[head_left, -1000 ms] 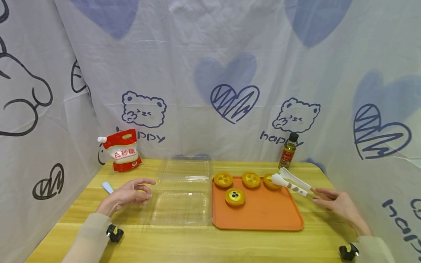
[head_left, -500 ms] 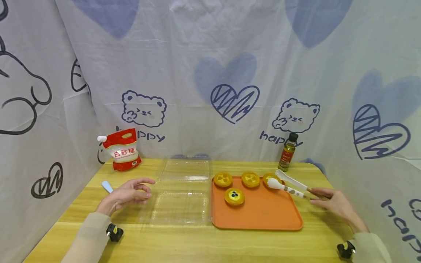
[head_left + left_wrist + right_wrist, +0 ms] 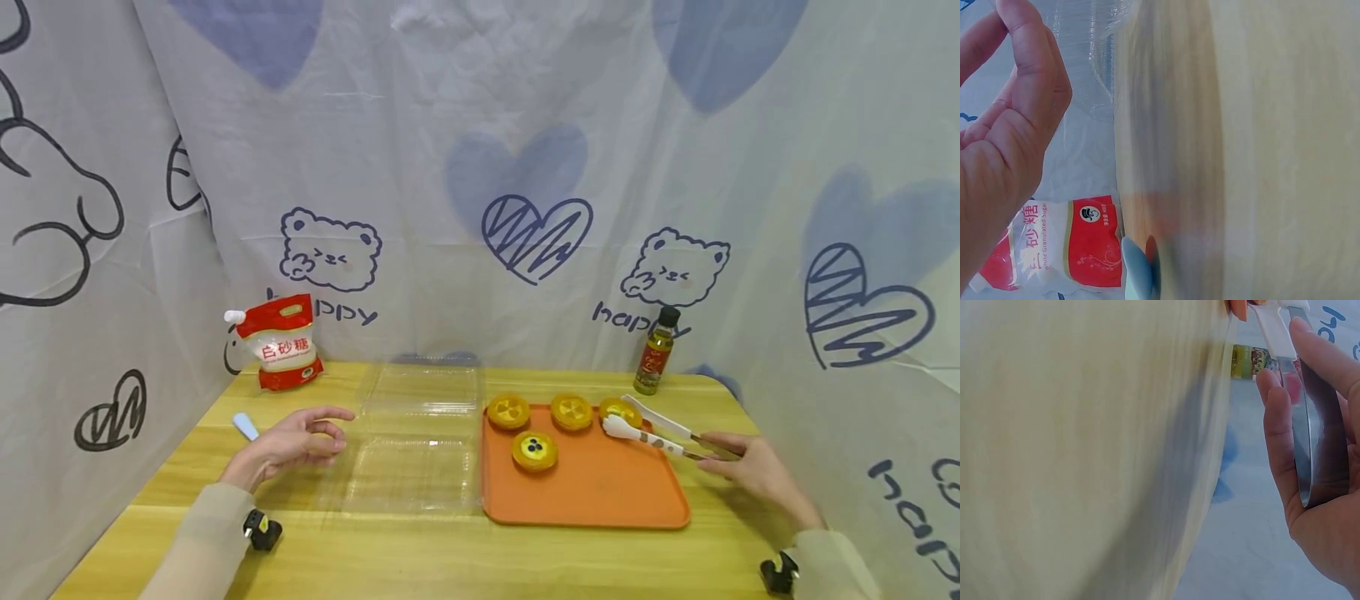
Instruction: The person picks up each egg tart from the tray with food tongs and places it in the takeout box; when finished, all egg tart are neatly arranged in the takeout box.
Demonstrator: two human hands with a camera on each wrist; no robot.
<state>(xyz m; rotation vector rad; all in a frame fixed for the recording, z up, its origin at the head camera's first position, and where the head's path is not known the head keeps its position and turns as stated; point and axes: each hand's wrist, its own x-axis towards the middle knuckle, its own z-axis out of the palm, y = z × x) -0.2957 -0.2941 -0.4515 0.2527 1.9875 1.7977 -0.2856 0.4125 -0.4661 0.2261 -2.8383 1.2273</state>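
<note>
My right hand (image 3: 753,467) grips a pair of tongs (image 3: 663,444) with metal handles and white tips. The spread tips lie on either side of the back-right egg tart (image 3: 615,407), overlapping it in the head view. This tart is on an orange tray (image 3: 600,496), along with two tarts at the back and a tart topped with blue berries (image 3: 535,451). In the right wrist view the bent metal handle (image 3: 1313,444) runs between thumb and fingers. My left hand (image 3: 300,442) hovers loosely curled, holding nothing, beside a clear plastic box (image 3: 412,475) with its lid folded back.
A red and white bag of sugar (image 3: 287,346) stands at the back left. Below it lies a light blue handle (image 3: 244,426), partly hidden by my left hand. An oil bottle (image 3: 655,358) stands behind the tray's right corner, close to the tongs. Cloth walls border the table.
My right hand has moved the tongs left and slightly down, so the tips now straddle the back-right tart. My left hand has stayed in place.
</note>
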